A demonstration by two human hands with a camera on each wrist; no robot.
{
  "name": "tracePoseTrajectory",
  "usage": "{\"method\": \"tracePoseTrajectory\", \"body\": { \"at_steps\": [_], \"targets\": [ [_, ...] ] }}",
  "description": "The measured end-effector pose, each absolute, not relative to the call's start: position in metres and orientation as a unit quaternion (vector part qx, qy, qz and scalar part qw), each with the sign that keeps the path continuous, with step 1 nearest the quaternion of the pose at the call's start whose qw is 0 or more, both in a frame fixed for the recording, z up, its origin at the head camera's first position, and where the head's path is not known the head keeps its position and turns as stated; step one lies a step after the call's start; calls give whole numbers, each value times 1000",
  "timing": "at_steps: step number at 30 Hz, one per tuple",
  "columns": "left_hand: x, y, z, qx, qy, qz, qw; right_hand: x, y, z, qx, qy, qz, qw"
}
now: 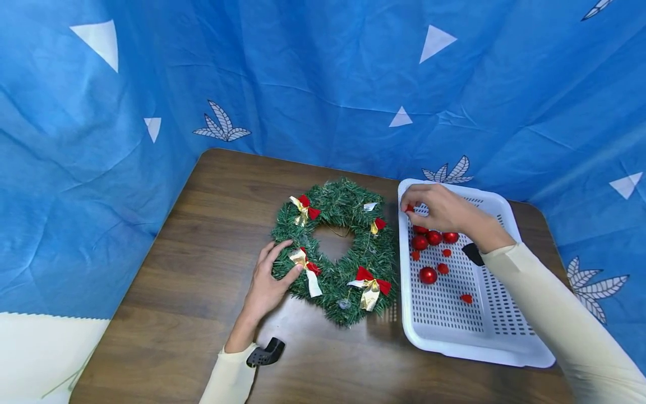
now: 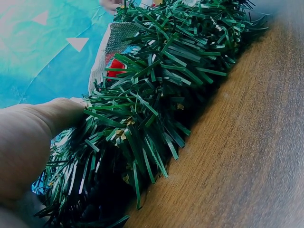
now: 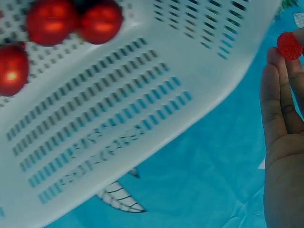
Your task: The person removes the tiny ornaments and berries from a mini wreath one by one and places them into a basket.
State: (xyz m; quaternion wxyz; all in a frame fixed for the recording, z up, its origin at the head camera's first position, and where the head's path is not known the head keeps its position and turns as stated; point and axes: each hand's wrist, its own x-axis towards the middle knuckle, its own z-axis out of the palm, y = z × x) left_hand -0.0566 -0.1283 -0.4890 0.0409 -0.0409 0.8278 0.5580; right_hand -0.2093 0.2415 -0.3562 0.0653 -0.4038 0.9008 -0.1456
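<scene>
A green tinsel wreath [image 1: 339, 201] lies on the table, dressed with several red, gold and silvery bows [image 1: 304, 210]. At its lower left, my left hand [image 1: 266, 283] grips the outer edge, with the thumb over the greenery beside a bow and the fingertips at the rim. In the left wrist view the thumb [image 2: 59, 114] presses onto the tinsel. Above the upper left side of the white basket [image 1: 406, 303], my right hand [image 1: 444, 209] pinches a small bumpy red berry [image 3: 289, 46] between thumb and fingertips.
Red shiny balls [image 1: 428, 275] and small red berries [image 1: 466, 298] lie in the perforated basket, right of the wreath. A blue curtain [image 1: 313, 73] hangs behind the wooden table [image 1: 212, 213]. Brown tabletop shows left of and in front of the wreath.
</scene>
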Motion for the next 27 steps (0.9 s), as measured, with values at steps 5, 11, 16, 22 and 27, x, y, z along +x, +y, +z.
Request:
{"method": "tracePoseTrajectory", "body": {
  "at_steps": [5, 11, 16, 22, 27],
  "targets": [
    [-57, -127, -489, -40, 830, 555, 41, -197, 257, -366, -397, 907, -126, 64],
    [-57, -127, -490, -40, 829, 556, 44, -183, 274, -379, -366, 919, -118, 84],
    [-57, -127, -491, -40, 830, 554, 44, -170, 286, -388, -347, 923, -125, 109],
    [-57, -127, -491, -36, 831, 554, 37, -159, 294, -394, -336, 927, -115, 117],
    [-58, -128, -490, -34, 830, 555, 34, -151, 298, -398, -319, 934, -93, 135]
  ]
}}
